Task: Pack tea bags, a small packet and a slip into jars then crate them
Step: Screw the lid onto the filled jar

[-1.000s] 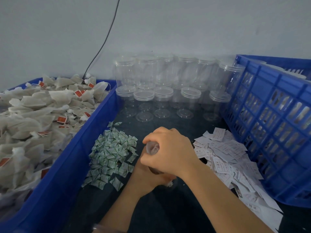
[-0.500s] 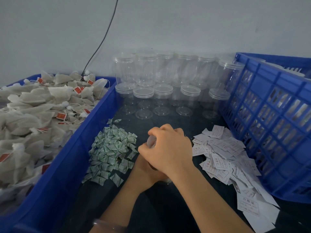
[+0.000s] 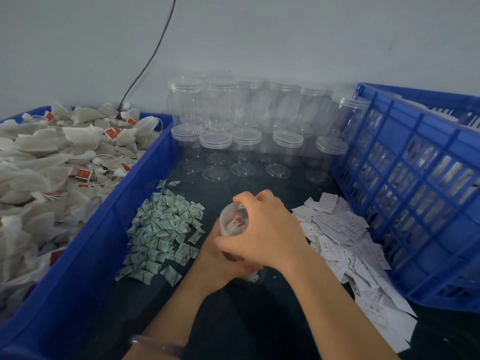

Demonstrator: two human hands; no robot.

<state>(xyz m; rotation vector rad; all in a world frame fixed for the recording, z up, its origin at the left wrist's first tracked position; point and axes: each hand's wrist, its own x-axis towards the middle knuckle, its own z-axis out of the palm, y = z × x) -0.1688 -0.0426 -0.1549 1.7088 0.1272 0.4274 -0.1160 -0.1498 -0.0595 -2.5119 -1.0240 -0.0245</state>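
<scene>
Currently you hold one clear jar (image 3: 233, 223) in both hands over the dark table (image 3: 233, 323), near the middle of the scene. Your right hand (image 3: 270, 237) curls over its upper side, fingers wrapped close to the open mouth. Your left hand (image 3: 211, 258) grips the lower part from underneath, largely hidden by the right. The jar tilts with its mouth toward the far left, and tea bags with a red tag show inside; no lid is on it. It seems the bags are being settled, with packet and slip to follow. Aim the mouth upward so nothing slides out, and grip gently, since the thin plastic probably flexes. The green small packets (image 3: 163, 229) lie just left and the white slips (image 3: 342, 229) just right. The blue crate (image 3: 415, 193) stands far right.
</scene>
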